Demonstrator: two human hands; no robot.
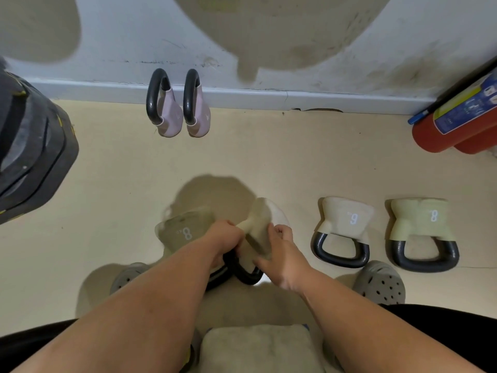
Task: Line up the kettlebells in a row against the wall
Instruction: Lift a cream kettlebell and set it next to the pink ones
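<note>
Head view, one entry per item.

- Pink bells [164, 109] [196, 106]: two, upright, side by side, touching the skirting [269, 96]. They start the row and fix its line.
- Near 8 bell [183, 230]: on the floor [107, 170], well apart from the wall [309, 57], handle toward the person.
- Tilted bell [265, 224]: pale, tipped on edge, touching the near 8 bell. Blurred, so probably mid-lift.
- Left hand [226, 239]: fingers curled down, seemingly wrapped round the near 8 bell's dark handle. Fingertips hidden.
- Right hand [281, 250]: fingers bent over the tilted bell's side, thumb stretched toward its handle, likely steadying it for a carry.
- 6 bell [345, 223] and far 8 bell [422, 224]: lying flat to the right, just apart, handles toward the person. Neither is placed yet.
- Clogs [382, 284] [126, 275]: grey, flanking the held bells.
- Room: cream floor, scuffed. White wall, stained, under large shadows. Red extinguisher [454, 122] leaning at the right. Dark stacked gear [29, 146] at the left.
</note>
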